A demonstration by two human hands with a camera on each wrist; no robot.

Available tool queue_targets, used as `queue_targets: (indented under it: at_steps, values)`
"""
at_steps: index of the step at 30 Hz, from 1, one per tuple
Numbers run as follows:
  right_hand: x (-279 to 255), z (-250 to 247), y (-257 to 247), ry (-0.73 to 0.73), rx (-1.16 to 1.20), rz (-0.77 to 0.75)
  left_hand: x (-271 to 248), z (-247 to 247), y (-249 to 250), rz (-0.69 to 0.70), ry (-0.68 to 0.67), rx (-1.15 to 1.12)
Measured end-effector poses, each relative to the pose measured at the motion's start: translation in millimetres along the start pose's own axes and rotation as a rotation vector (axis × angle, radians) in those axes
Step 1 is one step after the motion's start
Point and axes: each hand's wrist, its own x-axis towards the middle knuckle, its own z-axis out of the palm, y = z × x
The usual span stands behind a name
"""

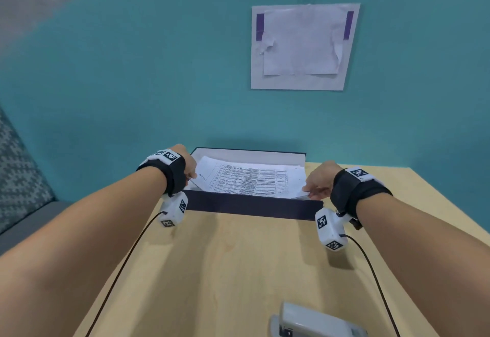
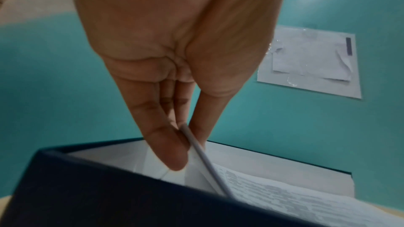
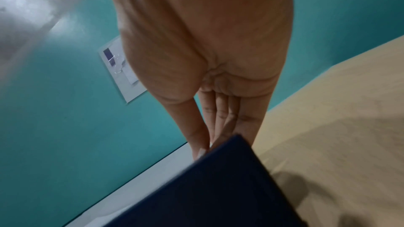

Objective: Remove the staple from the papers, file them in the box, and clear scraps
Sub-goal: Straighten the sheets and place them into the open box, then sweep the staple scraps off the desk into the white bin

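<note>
A stack of printed papers (image 1: 249, 180) hangs just inside the open dark-blue box (image 1: 252, 208) at the table's far edge. My left hand (image 1: 189, 168) pinches the stack's left end; in the left wrist view the thumb and fingers (image 2: 172, 154) clamp the paper edge (image 2: 205, 160) above the box wall (image 2: 87, 196). My right hand (image 1: 316, 185) pinches the stack's right end. In the right wrist view the thumb and straight fingers (image 3: 220, 127) close together at the box corner (image 3: 229, 179), which hides the paper there.
A grey stapler (image 1: 315, 322) lies at the near edge of the wooden table (image 1: 238, 262). The teal wall behind carries a taped paper sheet (image 1: 302, 45). A grey patterned seat (image 1: 18, 177) is on the left. Cables run from both wrist cameras.
</note>
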Motion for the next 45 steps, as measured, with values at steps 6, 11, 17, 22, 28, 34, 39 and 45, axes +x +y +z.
queue_targets:
  at_steps: [6, 11, 17, 22, 28, 34, 39, 45]
  values:
    - [19, 3, 2, -0.019, -0.187, 0.031, 28, 7, -5, -0.011, -0.021, 0.28]
    - [7, 7, -3, -0.081, -0.26, -0.001, 15, 10, 5, -0.046, -0.112, 0.479]
    - [-18, -6, -19, -0.068, -0.288, -0.024, -42, 4, 25, 0.046, -0.134, 0.408]
    - [-69, -31, -36, -0.015, -0.332, -0.105, -88, -20, 36, 0.18, -0.114, 0.348]
    - [-160, -57, -33, 0.063, -0.236, -0.191, -164, -49, 40, 0.306, -0.09, 0.267]
    - [-262, -68, 0, 0.094, -0.163, -0.323, -268, -69, 35, 0.501, -0.143, 0.057]
    - [-356, -71, 38, 0.135, -0.108, -0.451, -362, -66, 25, 0.693, -0.194, -0.123]
    - [-455, -67, 112, 0.183, -0.09, -0.54, -448, -18, 6, 0.832, -0.316, -0.141]
